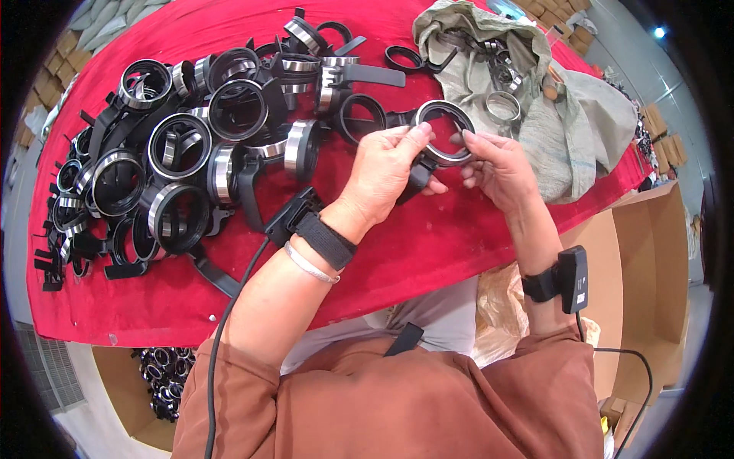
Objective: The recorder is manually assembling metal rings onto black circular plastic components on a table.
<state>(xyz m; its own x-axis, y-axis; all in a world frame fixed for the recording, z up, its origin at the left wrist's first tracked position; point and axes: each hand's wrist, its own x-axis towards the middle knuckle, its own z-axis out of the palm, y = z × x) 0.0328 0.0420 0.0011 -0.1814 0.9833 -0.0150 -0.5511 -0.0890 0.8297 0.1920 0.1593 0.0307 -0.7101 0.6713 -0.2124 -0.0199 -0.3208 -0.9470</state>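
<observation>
Over the red-covered table, both my hands hold a black ring with a silver metal band and a short black handle. My left hand grips its left side, thumb on the rim, with the dark handle below the fingers. On the right side, the thumb and fingers of my right hand close on the rim; some fingertips are hidden behind it. Just beyond the hands lies a grey-green woven sack, its mouth open on several metal rings. One loose metal ring rests at the sack's near part.
A large heap of similar black handled rings covers the table's left and far middle. Red cloth drapes the tabletop. An open cardboard box stands at the right; another box at lower left holds more rings. Cables run from both wrist straps.
</observation>
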